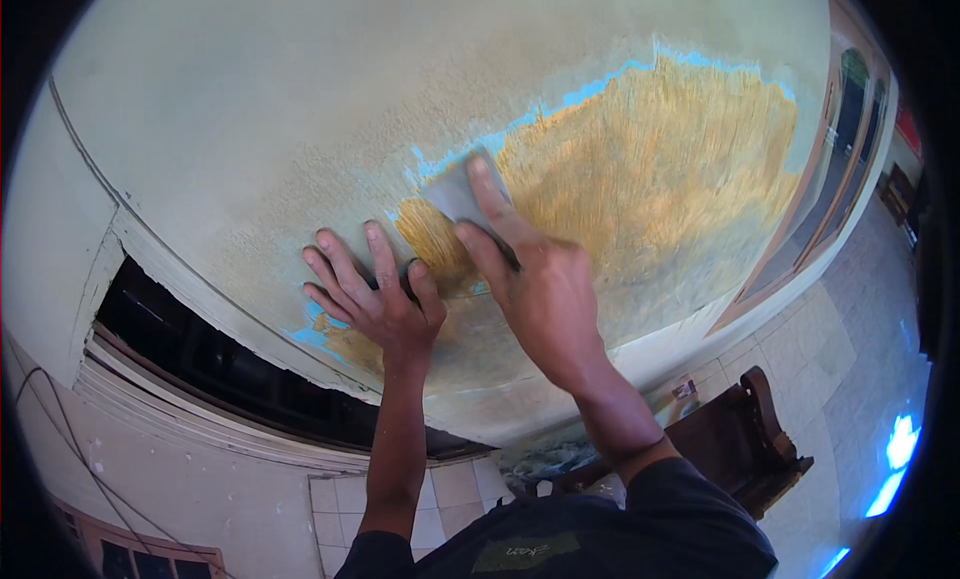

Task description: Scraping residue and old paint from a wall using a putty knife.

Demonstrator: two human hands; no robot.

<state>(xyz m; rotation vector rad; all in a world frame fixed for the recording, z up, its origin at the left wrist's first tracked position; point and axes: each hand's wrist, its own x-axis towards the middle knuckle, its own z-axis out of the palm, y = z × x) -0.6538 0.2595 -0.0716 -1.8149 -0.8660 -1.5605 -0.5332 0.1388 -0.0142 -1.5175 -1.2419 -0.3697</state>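
A pale painted wall point(315, 76) fills the view before me, with a large patch stripped to a yellow-brown layer point(660, 144) and edged in light blue. My right hand point(536, 271) grips a flat grey scraper blade point(454, 189), index finger stretched along it; the blade lies against the wall at the patch's upper left edge, and its handle, if any, is hidden. My left hand point(382, 294) rests on the wall to the left, fingers spread, holding nothing, with a smaller bare spot point(352, 350) beneath it.
A dark opening point(225, 354) with a pale frame runs below left. Cables point(82, 459) hang at the far left. A dark carved wooden bench point(720, 444) stands on the tiled floor point(795, 376) at lower right. A wood-framed window point(840, 151) is at the right.
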